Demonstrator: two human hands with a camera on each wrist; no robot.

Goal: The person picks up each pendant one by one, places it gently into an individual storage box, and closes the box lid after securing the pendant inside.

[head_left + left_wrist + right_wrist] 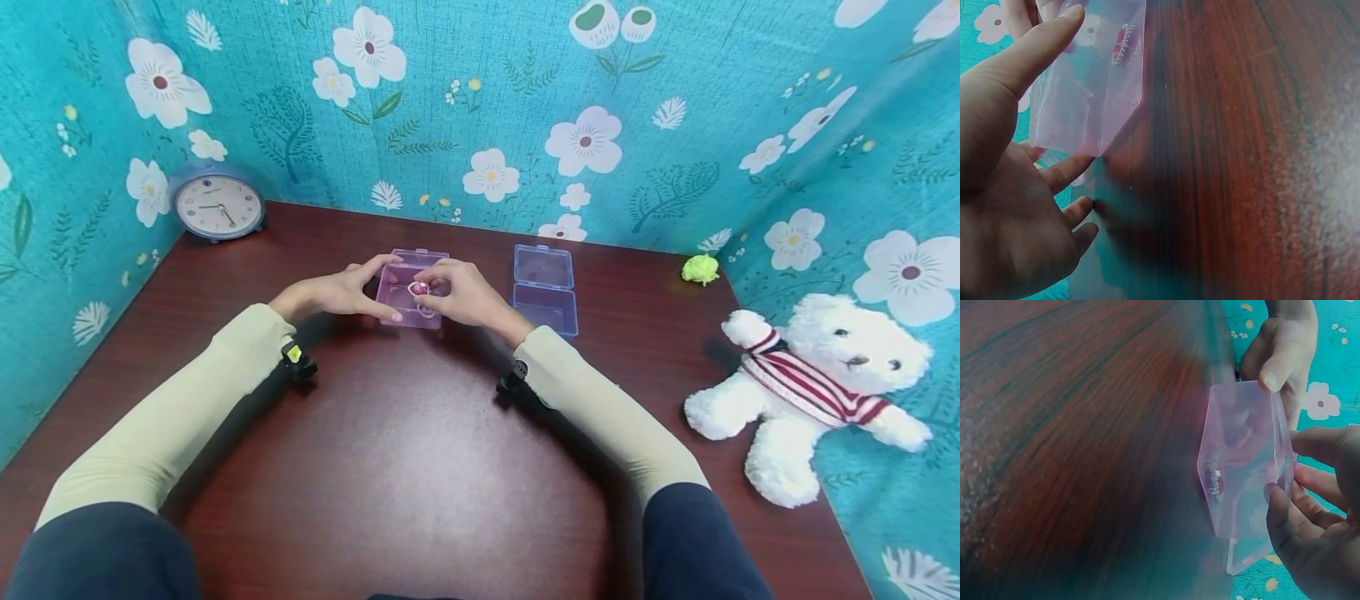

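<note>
A clear pink plastic box (390, 310) with its lid raised stands on the table between the hands. My left hand (333, 290) holds its left side, thumb at the front rim and forefinger toward the back. My right hand (468, 293) reaches over the box, pinching a pink gem ornament (419, 287) edged with small sparkling stones between thumb and forefinger. Below those fingers another sparkling ornament (426, 312) shows low in the box; through the box wall it appears as a stone-edged pink piece (1216, 481) in the right wrist view. The right wrist view hides the pinched ornament.
An open clear blue box (545, 308) stands to the right of the pink one. A round alarm clock (217, 202) is at the back left. At the right sit a small yellow-green object (700, 269) and a white teddy bear (810, 383). Floral cloth (487, 108) walls the table's back and sides.
</note>
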